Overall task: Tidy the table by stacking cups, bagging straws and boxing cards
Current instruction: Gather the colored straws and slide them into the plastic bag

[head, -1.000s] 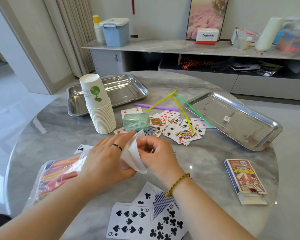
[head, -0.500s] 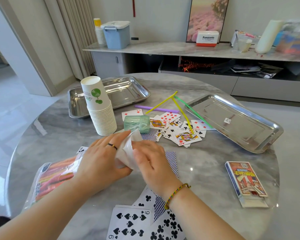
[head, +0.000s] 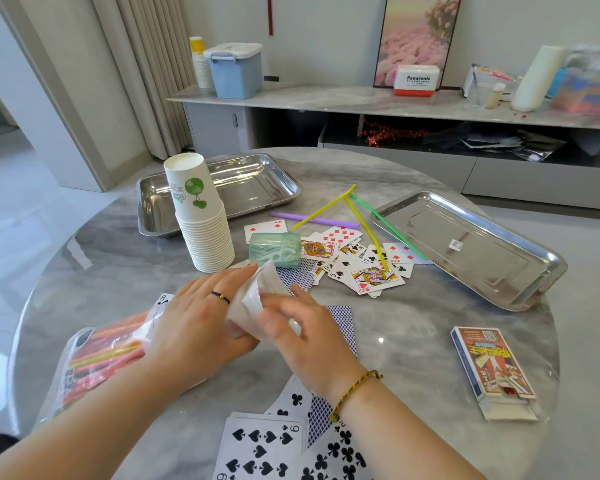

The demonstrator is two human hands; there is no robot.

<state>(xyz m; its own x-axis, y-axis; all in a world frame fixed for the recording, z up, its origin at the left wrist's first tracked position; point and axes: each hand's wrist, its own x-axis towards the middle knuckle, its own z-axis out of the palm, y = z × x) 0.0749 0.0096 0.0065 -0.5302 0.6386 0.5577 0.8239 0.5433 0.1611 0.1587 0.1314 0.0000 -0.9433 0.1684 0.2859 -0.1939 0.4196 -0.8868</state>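
A clear bag of coloured straws (head: 97,358) lies at the near left of the round table. My left hand (head: 194,320) grips its white open end (head: 253,296), and my right hand (head: 305,337), blurred, pinches the same flap from the right. Loose straws lie further back: a yellow straw (head: 326,209), a purple straw (head: 312,220) and a green straw (head: 388,223). A tall stack of paper cups (head: 205,230) stands upside down at the left. Playing cards (head: 361,268) are scattered mid-table, with more cards (head: 267,445) near me. The card box (head: 492,365) lies open at the right.
A green translucent container (head: 274,251) lies on its side beside the cups. One steel tray (head: 257,181) sits at the back left, another steel tray (head: 482,251) at the right. A low sideboard (head: 361,102) with boxes stands behind the table.
Both hands have shifted slightly left and away from me with the bag's open end. My right hand has changed its hold on the flap, uncovering a face-down card beneath it.
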